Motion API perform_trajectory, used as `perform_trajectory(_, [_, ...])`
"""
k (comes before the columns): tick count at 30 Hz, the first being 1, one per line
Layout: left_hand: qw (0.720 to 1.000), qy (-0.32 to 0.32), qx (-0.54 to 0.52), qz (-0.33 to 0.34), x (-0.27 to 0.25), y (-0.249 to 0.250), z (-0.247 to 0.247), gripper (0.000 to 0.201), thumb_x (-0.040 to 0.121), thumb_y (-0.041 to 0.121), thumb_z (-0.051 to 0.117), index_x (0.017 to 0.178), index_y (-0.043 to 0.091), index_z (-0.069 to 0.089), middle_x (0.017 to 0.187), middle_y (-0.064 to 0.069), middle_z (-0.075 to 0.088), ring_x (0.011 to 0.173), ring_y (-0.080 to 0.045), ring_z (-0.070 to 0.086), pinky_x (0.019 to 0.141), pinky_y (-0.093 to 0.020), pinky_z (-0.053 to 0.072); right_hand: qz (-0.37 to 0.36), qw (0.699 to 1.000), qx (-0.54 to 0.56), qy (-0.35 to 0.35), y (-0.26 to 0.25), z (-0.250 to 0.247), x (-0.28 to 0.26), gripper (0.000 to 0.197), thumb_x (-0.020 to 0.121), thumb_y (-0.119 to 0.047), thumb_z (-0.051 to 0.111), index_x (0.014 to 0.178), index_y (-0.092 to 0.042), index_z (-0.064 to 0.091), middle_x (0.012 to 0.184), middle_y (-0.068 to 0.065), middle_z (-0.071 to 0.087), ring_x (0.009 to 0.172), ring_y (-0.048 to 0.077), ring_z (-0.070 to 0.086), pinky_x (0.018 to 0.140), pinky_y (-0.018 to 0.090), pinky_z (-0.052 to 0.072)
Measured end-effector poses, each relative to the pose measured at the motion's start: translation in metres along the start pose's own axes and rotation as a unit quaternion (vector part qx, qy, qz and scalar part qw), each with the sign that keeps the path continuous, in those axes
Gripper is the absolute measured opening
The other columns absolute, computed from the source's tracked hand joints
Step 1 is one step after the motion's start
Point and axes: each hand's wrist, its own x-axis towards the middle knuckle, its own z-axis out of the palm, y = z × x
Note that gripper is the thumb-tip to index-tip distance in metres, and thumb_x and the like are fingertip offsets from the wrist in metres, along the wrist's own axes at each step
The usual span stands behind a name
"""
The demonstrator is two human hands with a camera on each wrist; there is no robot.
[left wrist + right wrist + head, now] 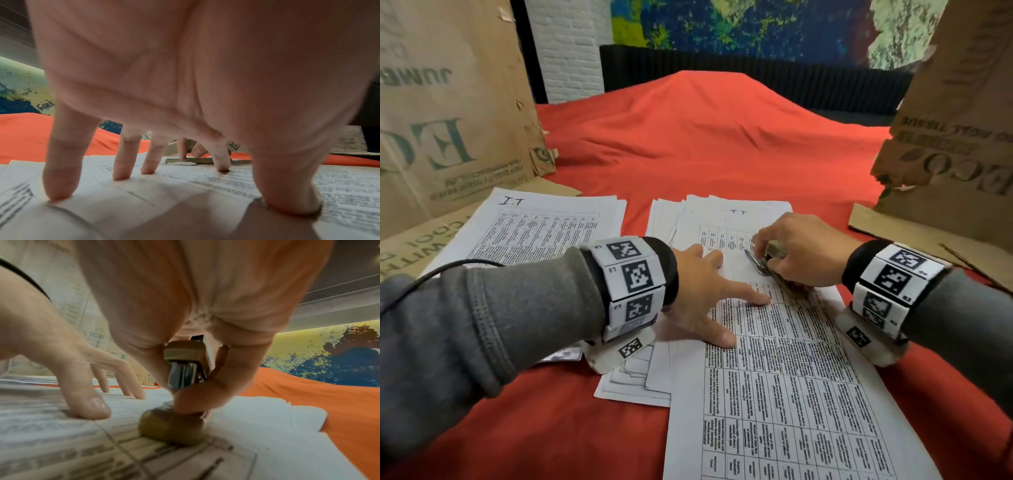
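Left hand (702, 298): flat, fingers (59, 170) straight and spread, tips and thumb pressing down on the sheet (791, 394). It holds nothing.

Right hand (801, 250): fingers and thumb curled round the stapler (758, 265), clamped on it from above. The two hands are apart but near each other, with the left thumb close by the stapler.

Stapler: olive-brown body, bright metal inner part. Its base (170, 426) stands on the sheet's far right corner. The upper arm looks raised under the palm, though the right wrist view is blurred there.

Sheet: white, printed with a dense table, running from the stapler toward the person and slightly skewed.

Under the sheet's far end: a loose stack (722, 212) of similar pages, edges fanned out, handwritten mark on the top page.

Left of the sheet: a second stack (534, 222), also table-printed, partly behind the left sleeve.

Both wrists: bands (633, 281) with black-and-white square markers over grey sleeves.

Beneath all the paper: a red cloth (705, 137), creased, rising to a hump beyond the sheet.

Far left and far right of the sheet: cardboard boxes (448, 120) with green print, standing on the cloth.
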Motion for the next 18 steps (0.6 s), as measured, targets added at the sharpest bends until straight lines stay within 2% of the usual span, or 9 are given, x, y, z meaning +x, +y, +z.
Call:
perform_trajectory(2, [1.000, 0.007, -0.019, 0.002, -0.001, -0.003, 0.000, 0.081, 0.085, 0.081, 0.052, 0.149, 0.072, 0.003, 0.161, -0.005, 0.023, 0.143, -0.033, 0.031, 0.105, -0.057, 0.040, 0.000, 1.000, 0.000, 0.005, 0.000, 0.001, 0.001, 0.025, 0.083, -0.017, 0.059, 0.086, -0.038, 0.075, 0.100, -0.010, 0.065, 0.094, 0.018, 0.063, 0.080, 0.044, 0.061])
perform_trajectory(6, [0.996, 0.024, -0.082, -0.016, -0.011, -0.019, 0.001, 0.096, 0.078, 0.079, 0.067, 0.153, 0.063, 0.009, 0.164, 0.004, 0.018, 0.145, -0.026, 0.036, 0.115, -0.055, 0.040, 0.001, 1.000, 0.008, 0.009, 0.001, 0.001, -0.002, 0.027, 0.084, -0.017, 0.057, 0.086, -0.038, 0.074, 0.108, -0.008, 0.066, 0.101, 0.019, 0.062, 0.085, 0.045, 0.059])
perform_trajectory(9, [0.996, 0.006, -0.087, -0.031, -0.020, -0.035, 0.007, 0.090, 0.077, 0.079, 0.068, 0.149, 0.067, 0.016, 0.163, 0.009, 0.015, 0.145, -0.023, 0.038, 0.116, -0.050, 0.039, -0.016, 0.999, 0.025, 0.020, -0.005, -0.002, -0.009, 0.028, 0.084, -0.011, 0.056, 0.085, -0.033, 0.073, 0.104, -0.009, 0.066, 0.097, 0.017, 0.062, 0.083, 0.046, 0.060])
perform_trajectory(12, [0.995, -0.020, -0.085, -0.043, -0.025, -0.037, 0.009, 0.088, 0.078, 0.083, 0.063, 0.147, 0.071, 0.011, 0.164, 0.006, 0.013, 0.137, -0.022, 0.049, 0.113, -0.048, 0.044, -0.031, 0.999, 0.034, -0.002, -0.019, -0.001, -0.015, 0.028, 0.086, -0.009, 0.056, 0.091, -0.033, 0.071, 0.108, -0.009, 0.064, 0.100, 0.017, 0.062, 0.083, 0.044, 0.060])
perform_trajectory(13, [0.995, -0.026, -0.079, -0.045, -0.026, -0.036, 0.008, 0.088, 0.079, 0.082, 0.062, 0.148, 0.071, 0.009, 0.165, 0.005, 0.012, 0.129, -0.021, 0.056, 0.113, -0.047, 0.045, -0.035, 0.999, 0.030, -0.010, -0.025, 0.000, -0.016, 0.028, 0.086, -0.010, 0.056, 0.094, -0.033, 0.069, 0.109, -0.009, 0.064, 0.101, 0.018, 0.062, 0.082, 0.043, 0.061])
perform_trajectory(15, [0.996, -0.042, -0.073, -0.043, -0.027, -0.032, 0.005, 0.085, 0.083, 0.080, 0.059, 0.148, 0.073, 0.005, 0.166, 0.001, 0.011, 0.094, -0.013, 0.071, 0.110, -0.044, 0.048, -0.036, 0.999, 0.011, -0.021, -0.033, 0.002, -0.017, 0.030, 0.085, -0.010, 0.057, 0.102, -0.034, 0.067, 0.106, -0.008, 0.061, 0.097, 0.020, 0.062, 0.076, 0.038, 0.059])
perform_trajectory(16, [0.996, -0.047, -0.072, -0.040, -0.028, -0.031, 0.004, 0.084, 0.083, 0.081, 0.058, 0.146, 0.075, 0.003, 0.165, -0.001, 0.012, 0.087, -0.014, 0.073, 0.109, -0.045, 0.049, -0.034, 0.999, 0.004, -0.021, -0.036, 0.002, -0.017, 0.031, 0.084, -0.009, 0.058, 0.103, -0.033, 0.066, 0.103, -0.008, 0.060, 0.094, 0.020, 0.062, 0.071, 0.035, 0.057])
perform_trajectory(18, [0.996, -0.049, -0.064, -0.035, -0.028, -0.030, 0.004, 0.082, 0.081, 0.084, 0.056, 0.141, 0.079, 0.000, 0.164, -0.005, 0.015, 0.106, -0.024, 0.073, 0.106, -0.047, 0.050, -0.025, 0.999, -0.002, -0.021, -0.040, 0.000, -0.017, 0.030, 0.082, -0.009, 0.059, 0.100, -0.031, 0.067, 0.098, -0.008, 0.062, 0.090, 0.020, 0.063, 0.063, 0.030, 0.053])
